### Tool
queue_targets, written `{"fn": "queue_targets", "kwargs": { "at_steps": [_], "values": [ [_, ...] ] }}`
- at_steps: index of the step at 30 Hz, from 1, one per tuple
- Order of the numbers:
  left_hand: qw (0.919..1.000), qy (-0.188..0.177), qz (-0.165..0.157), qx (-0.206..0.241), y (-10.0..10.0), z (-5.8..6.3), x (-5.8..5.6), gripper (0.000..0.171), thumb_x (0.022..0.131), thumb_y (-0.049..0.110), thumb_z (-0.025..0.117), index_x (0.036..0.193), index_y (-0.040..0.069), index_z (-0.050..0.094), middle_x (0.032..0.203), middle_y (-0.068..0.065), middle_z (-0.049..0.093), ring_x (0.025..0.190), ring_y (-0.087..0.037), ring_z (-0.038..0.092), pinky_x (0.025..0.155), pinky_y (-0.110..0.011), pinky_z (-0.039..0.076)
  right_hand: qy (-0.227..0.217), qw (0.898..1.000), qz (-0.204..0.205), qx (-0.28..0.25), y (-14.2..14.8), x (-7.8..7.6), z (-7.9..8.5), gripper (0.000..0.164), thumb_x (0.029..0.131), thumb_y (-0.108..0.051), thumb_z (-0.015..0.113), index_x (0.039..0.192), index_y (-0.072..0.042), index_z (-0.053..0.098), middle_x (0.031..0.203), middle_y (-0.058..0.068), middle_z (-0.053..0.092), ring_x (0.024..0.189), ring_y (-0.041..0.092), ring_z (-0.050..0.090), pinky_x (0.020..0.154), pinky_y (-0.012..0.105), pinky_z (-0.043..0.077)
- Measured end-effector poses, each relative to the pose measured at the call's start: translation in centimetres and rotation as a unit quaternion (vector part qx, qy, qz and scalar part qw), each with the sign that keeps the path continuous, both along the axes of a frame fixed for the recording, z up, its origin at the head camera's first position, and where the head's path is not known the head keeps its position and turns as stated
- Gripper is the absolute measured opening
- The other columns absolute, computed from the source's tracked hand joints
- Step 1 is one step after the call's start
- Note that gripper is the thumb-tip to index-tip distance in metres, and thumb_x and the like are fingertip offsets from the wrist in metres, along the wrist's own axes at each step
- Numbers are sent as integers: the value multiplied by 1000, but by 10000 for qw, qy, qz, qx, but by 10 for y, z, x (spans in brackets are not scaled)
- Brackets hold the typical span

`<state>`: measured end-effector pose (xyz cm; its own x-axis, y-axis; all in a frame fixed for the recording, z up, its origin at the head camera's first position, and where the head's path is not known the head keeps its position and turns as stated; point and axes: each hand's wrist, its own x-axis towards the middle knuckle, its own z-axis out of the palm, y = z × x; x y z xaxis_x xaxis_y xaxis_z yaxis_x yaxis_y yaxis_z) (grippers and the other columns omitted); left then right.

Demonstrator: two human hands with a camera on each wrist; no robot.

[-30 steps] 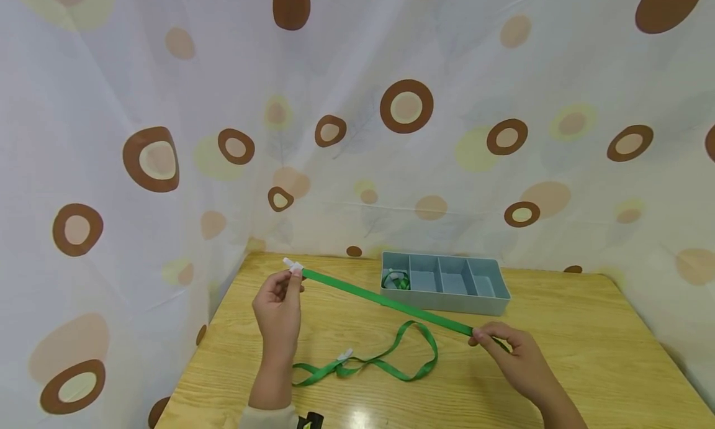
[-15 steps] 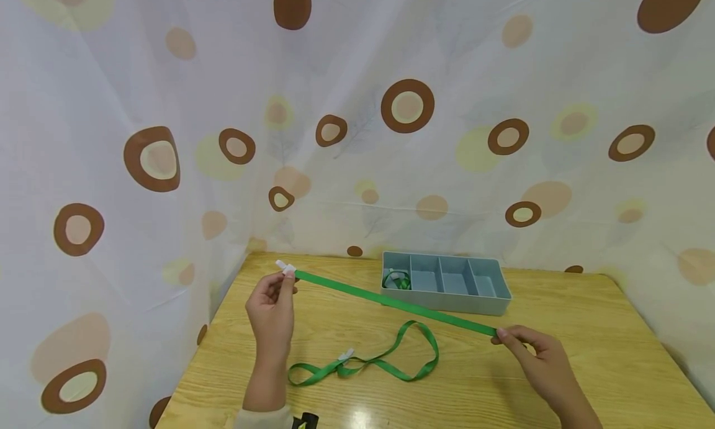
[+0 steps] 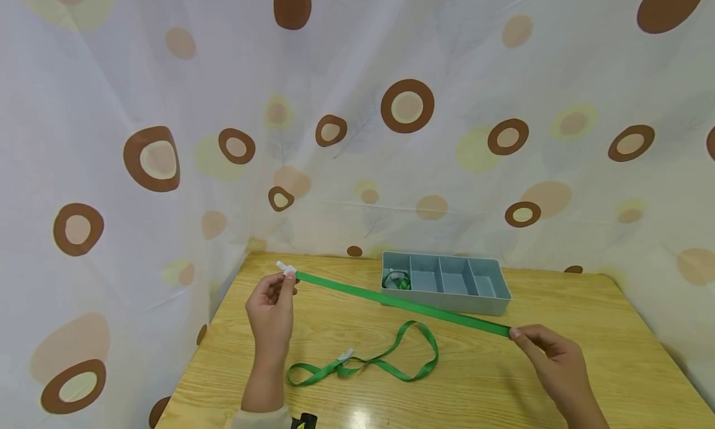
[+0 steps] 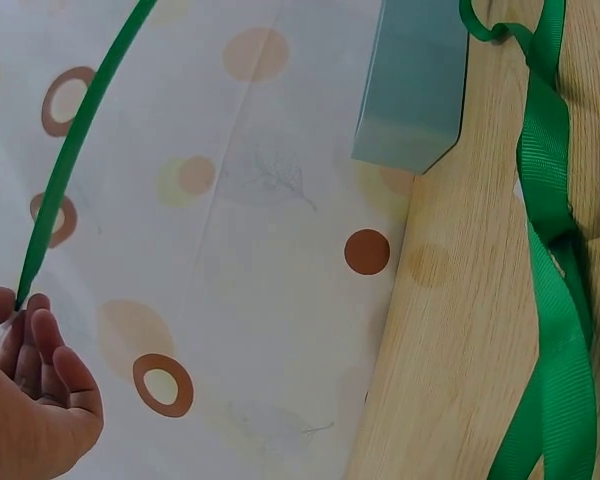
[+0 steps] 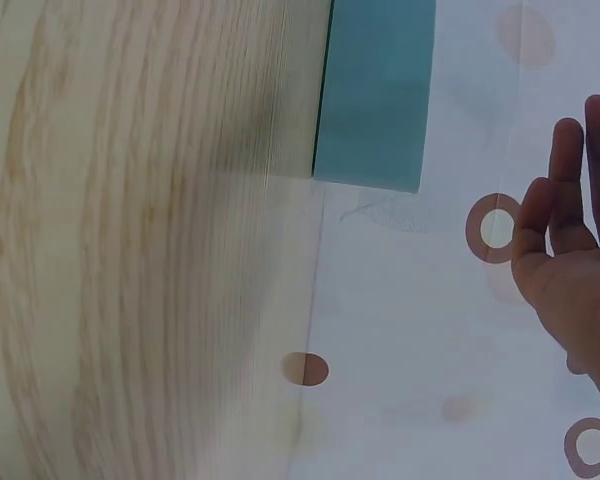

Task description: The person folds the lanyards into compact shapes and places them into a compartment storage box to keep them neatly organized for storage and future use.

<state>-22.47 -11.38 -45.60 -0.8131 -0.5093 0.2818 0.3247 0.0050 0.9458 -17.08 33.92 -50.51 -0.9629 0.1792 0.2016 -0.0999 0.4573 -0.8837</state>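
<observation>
Stretched taut between both hands is a green ribbon lanyard (image 3: 391, 302), sloping down to the right above the table. My left hand (image 3: 272, 305) pinches it at a white plastic clip (image 3: 287, 269) between thumb and fingers. At the other end, my right hand (image 3: 555, 357) grips the ribbon between thumb and forefinger. In the right wrist view the right hand (image 5: 580, 235) is partly cut off at the edge. A second green lanyard (image 3: 413, 376) with a white clip lies loosely looped on the table below; the left wrist view shows this lanyard (image 4: 560, 330) close up.
Behind the held ribbon stands a blue-grey divided box (image 3: 447, 302). Its leftmost compartment holds a coiled green lanyard (image 3: 399, 281). The wooden table (image 3: 586, 329) meets a patterned curtain (image 3: 335, 75) at the back and sides.
My right hand has slid outward to the right, lengthening the stretched ribbon. The left hand has shifted slightly left. The lanyard on the table stays put apart from its left loop, which shifted slightly.
</observation>
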Motion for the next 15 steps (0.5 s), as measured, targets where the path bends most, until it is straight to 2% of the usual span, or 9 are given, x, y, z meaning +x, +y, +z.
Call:
{"fn": "queue_targets", "kwargs": {
  "at_steps": [3, 6, 8, 13, 15],
  "values": [
    [10000, -25, 6, -6, 0, 0, 0, 19, 102, 12, 73, 101, -7, 72, 90, -8, 76, 76, -12, 67, 65, -18, 51, 133, 9962, 29, -857, -1, 1, 0, 23, 102, -13, 73, 111, 8, 77, 101, -14, 78, 96, 1, 70, 84, 12, 56],
    [10000, -42, 4, -6, -1, -1, 1, 18, 102, 12, 72, 100, -6, 72, 91, -10, 76, 77, -14, 68, 65, -18, 51, 233, 9857, 132, -1666, -1, 3, 1, 24, 100, -6, 74, 114, 13, 74, 102, -11, 79, 97, 4, 71, 87, 14, 58],
    [10000, -47, 1, -7, -1, -1, 1, 19, 103, 13, 72, 101, -6, 72, 91, -10, 77, 77, -16, 68, 65, -19, 52, 360, 9787, 267, -2004, 0, 4, 1, 23, 100, -2, 72, 115, 15, 72, 102, -10, 79, 95, 6, 72, 88, 15, 58],
    [10000, -13, 5, 5, -3, -1, 0, 19, 103, 13, 72, 101, -7, 72, 92, -12, 76, 77, -14, 67, 65, -19, 51, 492, 9685, 417, -2405, 2, 5, -1, 17, 100, 5, 69, 114, 14, 73, 97, -6, 81, 89, 9, 74, 87, 18, 60],
    [10000, 1, 7, 16, -3, -1, 1, 18, 102, 12, 72, 101, -6, 73, 93, -14, 76, 76, -12, 67, 64, -18, 51, 447, 9687, 365, -2415, 2, 5, -1, 16, 100, 5, 69, 113, 13, 73, 94, -6, 81, 87, 9, 74, 86, 18, 60]
  ]
}}
